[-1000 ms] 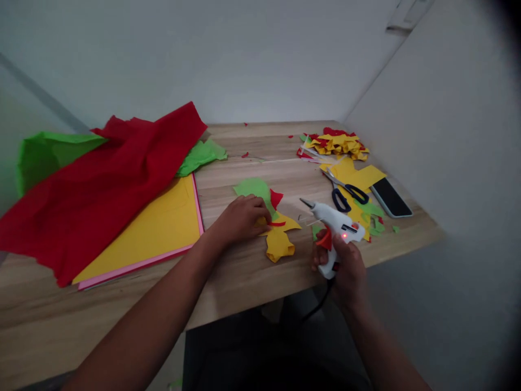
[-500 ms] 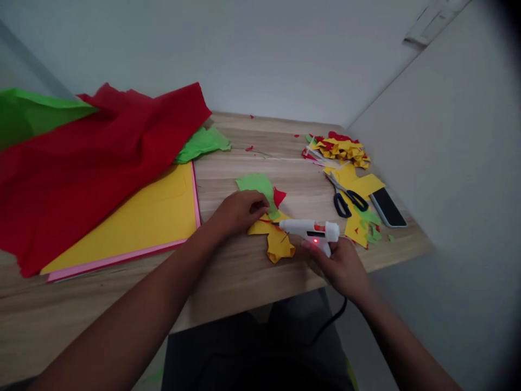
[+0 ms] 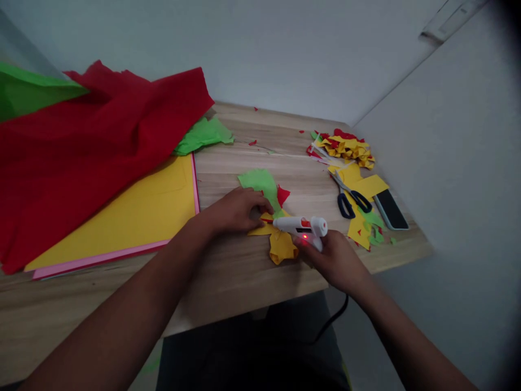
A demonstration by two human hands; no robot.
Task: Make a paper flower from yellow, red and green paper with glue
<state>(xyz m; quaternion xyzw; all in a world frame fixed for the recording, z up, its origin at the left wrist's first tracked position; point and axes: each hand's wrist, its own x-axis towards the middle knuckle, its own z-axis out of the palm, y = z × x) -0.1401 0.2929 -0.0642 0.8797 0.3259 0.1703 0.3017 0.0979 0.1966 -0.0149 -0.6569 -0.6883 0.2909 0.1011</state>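
Observation:
My right hand grips a white hot glue gun by its handle, and a red light glows on its side. The gun's nozzle points left, over a yellow paper cutout with folded edges. My left hand is at the cutout's left side, fingers curled in close to the nozzle. A thin red strip shows by the fingertips; what they pinch is partly hidden. Just behind the fingers lie a green paper piece and a small red paper scrap.
Scissors lie on yellow paper at right, beside a phone. Behind them is a pile of folded yellow and red paper. Red crepe paper covers part of the yellow sheets at left. A black cord hangs below the table edge.
The glue gun has moved a little left, bringing its nozzle closer to my left fingers. My left hand has stayed by the yellow cutout. The camera view has shifted slightly.

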